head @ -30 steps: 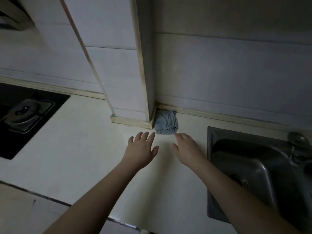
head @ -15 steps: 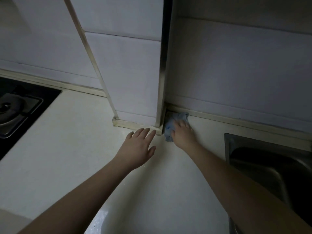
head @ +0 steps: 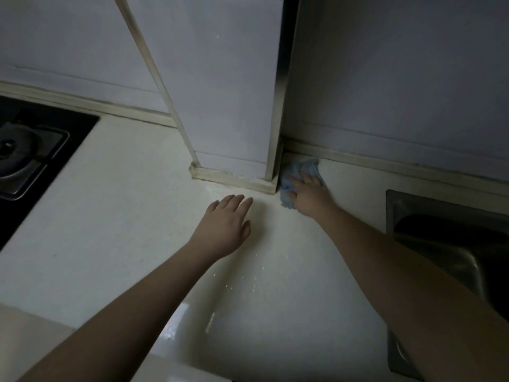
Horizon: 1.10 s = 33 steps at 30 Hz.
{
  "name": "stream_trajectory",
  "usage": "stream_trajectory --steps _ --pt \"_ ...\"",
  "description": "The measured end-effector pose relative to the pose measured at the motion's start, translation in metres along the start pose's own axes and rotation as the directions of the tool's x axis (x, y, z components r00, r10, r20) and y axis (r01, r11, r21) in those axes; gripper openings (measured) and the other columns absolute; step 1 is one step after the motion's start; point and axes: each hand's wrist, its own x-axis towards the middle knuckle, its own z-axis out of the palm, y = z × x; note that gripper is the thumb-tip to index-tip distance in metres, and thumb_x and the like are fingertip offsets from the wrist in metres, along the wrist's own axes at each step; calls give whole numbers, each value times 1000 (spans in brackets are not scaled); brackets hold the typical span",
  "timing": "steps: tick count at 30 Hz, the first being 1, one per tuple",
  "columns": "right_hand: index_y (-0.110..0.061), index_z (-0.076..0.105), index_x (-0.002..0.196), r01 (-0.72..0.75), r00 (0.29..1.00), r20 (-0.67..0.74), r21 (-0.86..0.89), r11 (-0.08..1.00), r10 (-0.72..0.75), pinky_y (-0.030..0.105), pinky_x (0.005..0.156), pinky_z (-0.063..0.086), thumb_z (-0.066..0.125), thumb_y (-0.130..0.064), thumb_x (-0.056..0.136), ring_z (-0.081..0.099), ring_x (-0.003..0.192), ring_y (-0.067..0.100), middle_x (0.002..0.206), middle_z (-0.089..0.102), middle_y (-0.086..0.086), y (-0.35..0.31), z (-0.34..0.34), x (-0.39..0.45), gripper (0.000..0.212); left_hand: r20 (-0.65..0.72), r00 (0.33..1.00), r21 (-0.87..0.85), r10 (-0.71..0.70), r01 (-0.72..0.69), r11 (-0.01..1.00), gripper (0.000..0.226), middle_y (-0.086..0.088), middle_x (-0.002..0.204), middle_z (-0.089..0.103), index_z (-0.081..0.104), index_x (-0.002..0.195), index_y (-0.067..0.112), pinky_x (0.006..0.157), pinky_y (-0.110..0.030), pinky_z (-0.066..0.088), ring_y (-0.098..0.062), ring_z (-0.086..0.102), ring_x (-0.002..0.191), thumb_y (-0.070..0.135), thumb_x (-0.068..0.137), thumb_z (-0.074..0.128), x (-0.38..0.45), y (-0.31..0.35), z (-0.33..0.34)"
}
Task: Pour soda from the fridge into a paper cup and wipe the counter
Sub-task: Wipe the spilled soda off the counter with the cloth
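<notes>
Where the tiled pillar (head: pixel 234 86) meets the back wall (head: pixel 399 78), a crumpled blue cloth (head: pixel 305 168) lies on the pale tabletop (head: pixel 110 216), tucked into the corner. On top of it sits the right hand (head: pixel 308 193), palm down, fingers bent over the fabric and holding it against the surface. Blue folds show beyond the fingertips and at the thumb side. Just beside it, nearer the viewer, the left hand (head: pixel 224 226) is spread with straight, slightly parted fingers above the tabletop, holding nothing; whether it touches the surface is unclear. Both bare forearms reach in from the bottom edge. Small bright specks dot the tabletop between the arms. At the right sits a steel sink (head: pixel 440 244), well apart from the cloth. At the far left is a black gas hob (head: pixel 33 155) with one burner.
</notes>
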Motion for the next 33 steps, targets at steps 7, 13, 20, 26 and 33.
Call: stream_trajectory --steps 7,13,20,26,33 --pt "-29 24 149 45 998 -35 48 998 -43 43 113 19 29 -39 100 21 140 29 155 23 3 -14 25 -51 50 11 998 -31 -68 68 997 56 -8 150 42 36 149 15 111 -43 32 -25 35 139 33 97 47 -20 -13 6" --pt "-26 36 144 165 986 -20 128 978 -163 40 109 26 30 -30 101 31 132 26 149 33 4 -49 37 -72 44 -66 992 -62 -108 104 993 49 -10 143 50 44 144 12 105 -44 37 -29 43 133 26 97 50 -41 -26 0" --pt "-27 24 149 300 952 48 41 953 -302 39 114 22 28 -29 101 27 138 22 154 27 0 -118 48 -69 48 -72 993 -52 -97 94 994 58 -11 135 57 50 139 11 99 -42 43 -30 52 125 35 91 29 -75 -44 7" --pt "-26 22 150 412 904 64 134 901 -423 36 114 19 31 -30 101 26 140 20 155 28 0 -178 56 -75 50 -58 991 -58 -123 119 991 60 -13 133 58 45 142 8 94 -40 47 -31 55 120 31 88 33 -121 -72 26" --pt "-25 41 138 550 825 72 130 825 -561 41 109 26 31 -33 101 44 126 25 137 49 4 -239 76 -87 40 -106 972 -101 -210 199 975 57 -8 133 58 48 140 12 93 -39 48 -27 54 120 29 87 37 -163 -88 30"
